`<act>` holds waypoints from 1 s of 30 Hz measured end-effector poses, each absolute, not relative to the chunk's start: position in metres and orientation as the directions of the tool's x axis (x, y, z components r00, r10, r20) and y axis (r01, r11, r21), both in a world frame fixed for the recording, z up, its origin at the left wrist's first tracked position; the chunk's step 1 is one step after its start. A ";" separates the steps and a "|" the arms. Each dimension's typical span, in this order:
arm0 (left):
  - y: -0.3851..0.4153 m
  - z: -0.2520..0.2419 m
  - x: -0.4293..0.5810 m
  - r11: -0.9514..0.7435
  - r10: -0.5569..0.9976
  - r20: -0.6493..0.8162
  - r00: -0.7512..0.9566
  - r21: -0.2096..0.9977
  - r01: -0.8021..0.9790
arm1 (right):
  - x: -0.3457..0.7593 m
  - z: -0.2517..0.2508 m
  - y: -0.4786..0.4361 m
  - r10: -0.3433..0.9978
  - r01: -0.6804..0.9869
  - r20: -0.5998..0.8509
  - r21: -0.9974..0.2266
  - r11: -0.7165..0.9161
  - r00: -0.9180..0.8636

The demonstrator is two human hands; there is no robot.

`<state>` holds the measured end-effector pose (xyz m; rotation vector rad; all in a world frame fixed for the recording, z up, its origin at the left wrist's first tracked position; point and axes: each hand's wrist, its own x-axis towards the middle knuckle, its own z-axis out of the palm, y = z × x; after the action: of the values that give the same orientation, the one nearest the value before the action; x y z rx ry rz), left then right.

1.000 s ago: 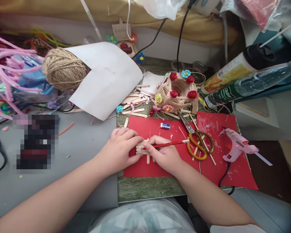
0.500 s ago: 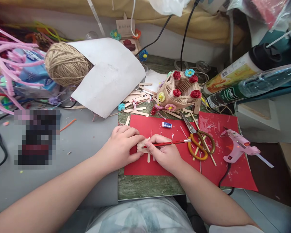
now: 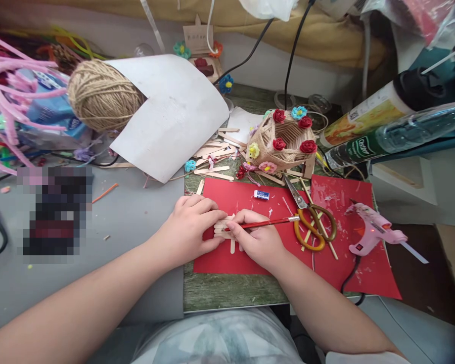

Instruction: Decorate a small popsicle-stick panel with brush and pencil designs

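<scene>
A small piece made of popsicle sticks point(image 3: 220, 233) lies on a red sheet of paper point(image 3: 220, 263), several sticks side by side with one upright stick crossing them. My left hand point(image 3: 193, 225) grips its left end between thumb and fingers. In my right hand point(image 3: 258, 240) is a red pencil point(image 3: 267, 223), pinched near its point, which rests on the sticks. The pencil's eraser end points right, toward the scissors point(image 3: 311, 222). A blue and white eraser point(image 3: 261, 195) lies just beyond my right hand.
A pink glue gun point(image 3: 375, 230) lies at the right on red paper. Behind stand a twine-wrapped basket with flowers point(image 3: 284, 139) and loose popsicle sticks point(image 3: 214, 151). A twine ball point(image 3: 102, 96), white paper point(image 3: 174, 111) and pink pipe cleaners point(image 3: 11, 96) fill the back left. Bottles point(image 3: 394, 134) lean at right.
Both hands keep their hold, with the pencil tip still on the popsicle sticks. The camera view has shifted very slightly.
</scene>
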<state>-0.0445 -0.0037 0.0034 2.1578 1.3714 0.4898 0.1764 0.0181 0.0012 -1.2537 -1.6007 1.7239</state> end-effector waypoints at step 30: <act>-0.005 -0.005 -0.046 -0.356 0.908 0.042 0.417 0.601 0.716 | 0.175 0.005 0.018 0.828 0.311 -0.334 -0.928 -0.205 -0.451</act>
<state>-0.0463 -0.0054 -0.0045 2.1755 1.3742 0.5100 0.1753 0.0180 0.0053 -1.3314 -1.6498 1.6956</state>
